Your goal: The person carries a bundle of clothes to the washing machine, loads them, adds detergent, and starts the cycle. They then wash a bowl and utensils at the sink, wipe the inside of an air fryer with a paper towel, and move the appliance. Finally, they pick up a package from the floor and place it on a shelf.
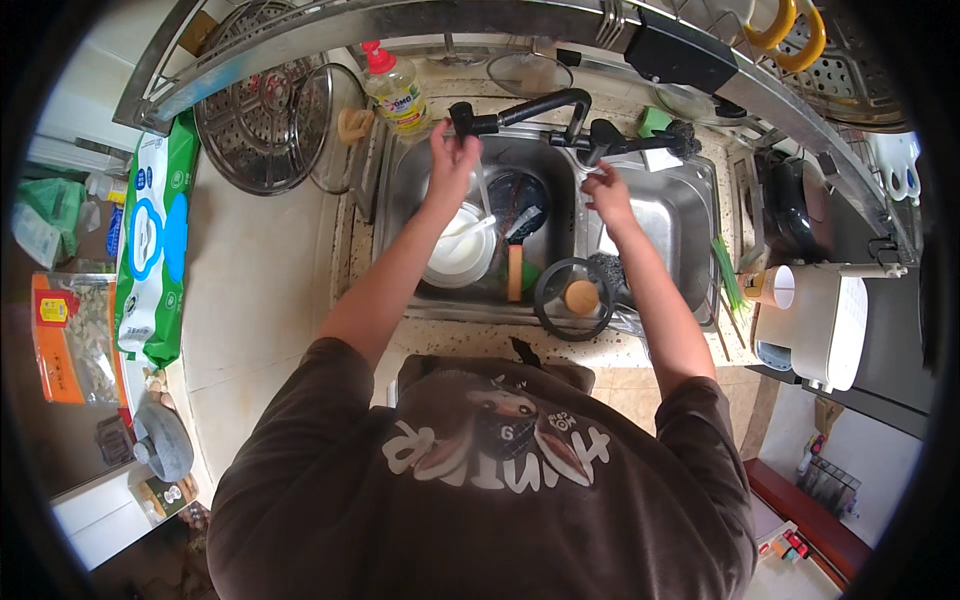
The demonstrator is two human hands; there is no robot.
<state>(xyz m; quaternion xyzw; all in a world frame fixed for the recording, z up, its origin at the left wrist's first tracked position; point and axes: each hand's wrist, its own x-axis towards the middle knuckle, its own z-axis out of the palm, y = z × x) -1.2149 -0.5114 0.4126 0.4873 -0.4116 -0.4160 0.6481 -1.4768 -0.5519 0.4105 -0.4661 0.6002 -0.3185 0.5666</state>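
Observation:
Water runs from the black faucet [517, 112] into the left basin of a steel double sink [564, 217]. My left hand [452, 161] is at the spout head, fingers spread around its near side; whether it grips the spout is unclear. Below it stand stacked white bowls [459, 259] with a white spoon [472, 226]. Beside them lies a black pan or ladle [517, 199] with a wooden handle [514, 274]. My right hand [607, 196] hovers by the faucet's handle [602, 139], fingers apart. A glass lid with a wooden knob [581, 298] rests on the sink's near edge.
A dish soap bottle [399, 97] and steel steamer trays [259, 112] stand behind left. A metal rack rail [420, 26] crosses overhead. Steel wool [611, 268] lies by the divider; green onions [727, 274] and a paper cup [769, 286] are right. A wipes pack [154, 247] is far left.

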